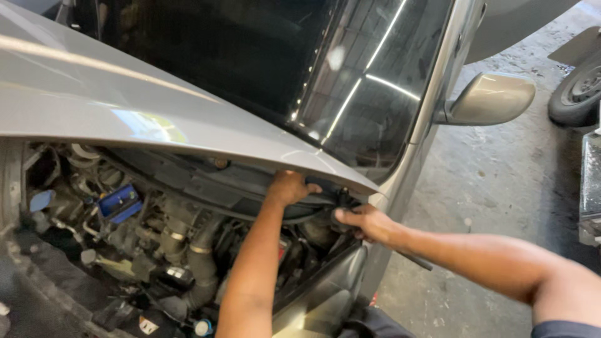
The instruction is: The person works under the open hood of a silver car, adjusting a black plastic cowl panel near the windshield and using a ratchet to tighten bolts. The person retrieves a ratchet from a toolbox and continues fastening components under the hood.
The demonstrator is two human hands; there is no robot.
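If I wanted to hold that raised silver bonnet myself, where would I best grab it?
Probably along the bonnet's lower edge near its rear corner, from underneath and from the mirror side of the car. The left hand is already tucked under that edge, which overhangs the engine bay; the smooth, sloping top offers nothing to grip.

Car repair workshop. Silver car (125,106) with raised bonnet (156,119), exposed engine bay (156,244) with hoses and blue cap. Stained concrete floor (488,181). Second vehicle's wheel (579,94) at right edge.

glossy silver metal hood (125,106)
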